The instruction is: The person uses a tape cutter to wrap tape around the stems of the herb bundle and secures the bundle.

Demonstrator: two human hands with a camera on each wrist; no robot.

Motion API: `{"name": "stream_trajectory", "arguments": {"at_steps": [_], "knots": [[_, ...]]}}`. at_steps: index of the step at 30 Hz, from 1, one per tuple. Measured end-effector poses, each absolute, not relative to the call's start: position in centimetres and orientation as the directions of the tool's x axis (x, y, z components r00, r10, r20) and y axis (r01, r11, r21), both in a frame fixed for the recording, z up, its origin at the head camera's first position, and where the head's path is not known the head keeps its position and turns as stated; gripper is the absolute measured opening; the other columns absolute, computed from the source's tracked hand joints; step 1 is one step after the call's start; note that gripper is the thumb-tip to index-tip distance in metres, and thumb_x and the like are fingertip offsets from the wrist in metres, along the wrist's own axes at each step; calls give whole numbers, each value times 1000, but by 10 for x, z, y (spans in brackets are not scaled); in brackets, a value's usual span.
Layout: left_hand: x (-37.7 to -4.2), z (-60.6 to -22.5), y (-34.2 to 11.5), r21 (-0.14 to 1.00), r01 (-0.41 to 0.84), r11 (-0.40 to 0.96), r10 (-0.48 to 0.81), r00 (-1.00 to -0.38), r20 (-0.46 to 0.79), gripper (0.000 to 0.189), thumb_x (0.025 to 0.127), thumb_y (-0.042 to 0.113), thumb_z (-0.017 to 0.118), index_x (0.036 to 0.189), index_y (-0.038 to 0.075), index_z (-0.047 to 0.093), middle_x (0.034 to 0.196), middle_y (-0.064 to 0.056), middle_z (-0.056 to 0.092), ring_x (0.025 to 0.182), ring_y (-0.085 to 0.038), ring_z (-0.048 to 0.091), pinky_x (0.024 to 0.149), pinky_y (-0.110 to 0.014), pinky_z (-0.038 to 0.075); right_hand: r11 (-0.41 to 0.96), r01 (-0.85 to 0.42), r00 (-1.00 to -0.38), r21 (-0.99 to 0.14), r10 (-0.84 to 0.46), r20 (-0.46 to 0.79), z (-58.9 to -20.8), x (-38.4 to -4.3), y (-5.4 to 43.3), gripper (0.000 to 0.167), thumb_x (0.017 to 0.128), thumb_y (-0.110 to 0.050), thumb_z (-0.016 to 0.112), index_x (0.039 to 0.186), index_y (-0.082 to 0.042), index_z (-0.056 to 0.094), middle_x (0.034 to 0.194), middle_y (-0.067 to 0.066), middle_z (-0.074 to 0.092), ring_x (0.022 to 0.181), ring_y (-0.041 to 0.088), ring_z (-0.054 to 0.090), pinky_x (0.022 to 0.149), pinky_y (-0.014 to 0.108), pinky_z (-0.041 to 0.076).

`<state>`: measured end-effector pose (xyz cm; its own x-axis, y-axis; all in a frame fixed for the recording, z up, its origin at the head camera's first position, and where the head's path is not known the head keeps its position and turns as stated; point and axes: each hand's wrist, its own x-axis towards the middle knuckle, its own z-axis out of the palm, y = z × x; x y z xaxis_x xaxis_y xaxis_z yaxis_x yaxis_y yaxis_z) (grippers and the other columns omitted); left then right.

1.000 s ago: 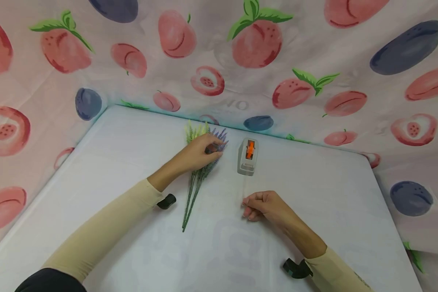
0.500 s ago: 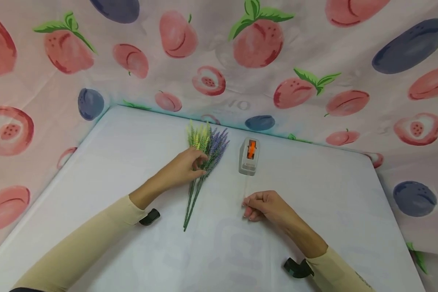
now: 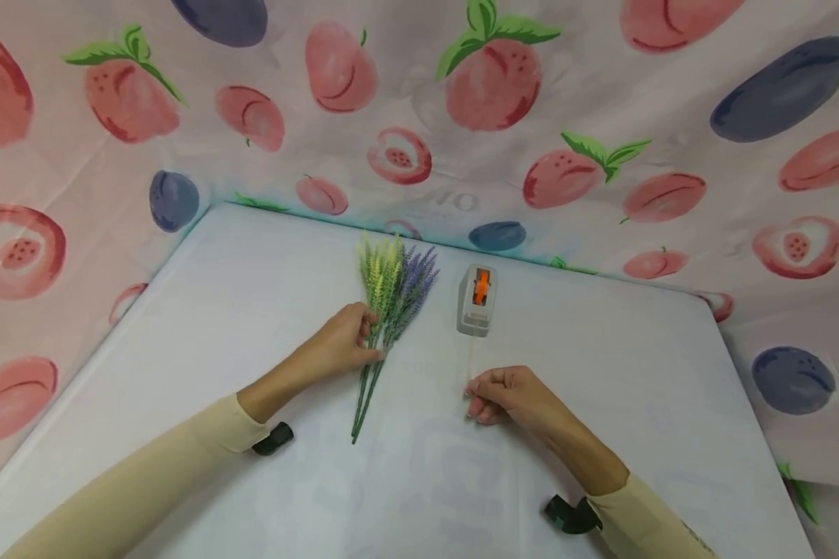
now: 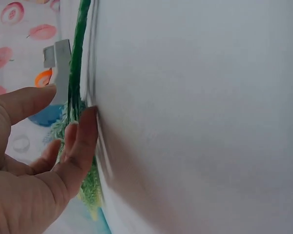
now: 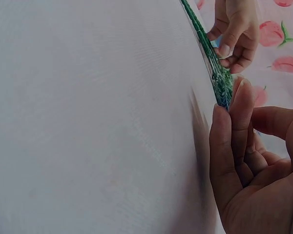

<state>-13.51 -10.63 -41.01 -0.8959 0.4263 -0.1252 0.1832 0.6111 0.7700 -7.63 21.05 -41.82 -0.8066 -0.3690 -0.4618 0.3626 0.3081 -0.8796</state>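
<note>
A bunch of artificial lavender stems [image 3: 414, 287], with yellow-green and purple heads, lies on the white table. My left hand [image 3: 339, 338] is at the stems just below the flower heads. In the left wrist view the thumb [image 4: 34, 102] stays apart from the fingers, and the green stem [image 4: 78, 53] runs between them without being gripped. To the right, a grey tape dispenser [image 3: 475, 318] with an orange reel stands on the table. A strip of clear tape [image 3: 471, 361] stretches from it toward me. My right hand [image 3: 510, 396] pinches the strip's free end between thumb and fingers.
Fruit-printed cloth [image 3: 405, 78] hangs behind and beside the white table [image 3: 643, 373]. A black wrist-worn device [image 3: 273, 439] shows below the left sleeve, and a similar black device [image 3: 572, 514] below the right one.
My left hand has drawn back toward me and left, from over the flower heads down to the upper stems. My right hand, the tape strip and the dispenser have stayed put.
</note>
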Motion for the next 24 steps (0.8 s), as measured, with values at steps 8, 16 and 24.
{"name": "stream_trajectory", "arguments": {"at_steps": [8,16,24], "knots": [[-129,-418,-102,778,108,619,406,-892,-199,64,86,12,82,132,-2,40,100,-14,52,78,-21,51,69,-34,43,317,363,-807,-876,-364,-466,-418,-75,211,30,103,-14,60,111,14,66,79,6,73,67,8,66,69,24,59],[-128,-415,-97,745,118,656,400,-892,-211,67,87,10,81,134,-1,35,101,-14,51,76,-22,47,67,-35,41,322,355,-806,-878,-370,-462,-419,-77,210,29,103,-14,61,111,13,66,79,6,73,67,8,65,69,23,59],[-123,-411,-94,716,45,697,335,-903,-270,78,84,14,85,139,-2,32,85,-10,59,66,-20,52,60,-32,43,317,356,-803,-879,-378,-461,-418,-77,209,30,103,-14,60,112,14,66,80,6,73,68,8,65,69,23,59]]}}
